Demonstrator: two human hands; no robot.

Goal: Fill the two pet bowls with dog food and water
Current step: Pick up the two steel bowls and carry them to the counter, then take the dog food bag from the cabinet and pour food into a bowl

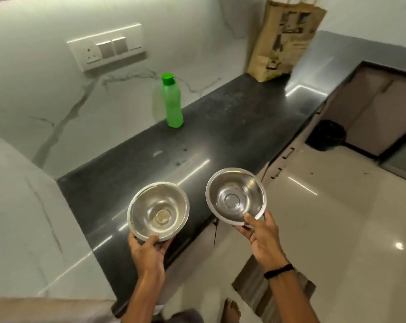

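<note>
Bowls, head view: two round steel ones, held side by side but apart, at the near end of the dark bench (pixel 220 127).

The left bowl (pixel 158 212) sits above the bench's front edge, mouth up and close to level. The left hand (pixel 148 250) grips its near rim, thumb on top and fingers curled beneath, with the forearm reaching forward from below.

The right bowl (pixel 236 196) hangs at the bench's front corner, partly over the floor (pixel 337 229). It is tilted, mouth towards the person. The right hand (pixel 260 234) pinches its near rim, thumb inside and fingers under. A black wristband (pixel 279 270) is on that wrist.

Further along the bench, a green bottle (pixel 173 103) stands upright near the wall (pixel 46 101). A paper bag (pixel 283 40) stands at the far end.
</note>
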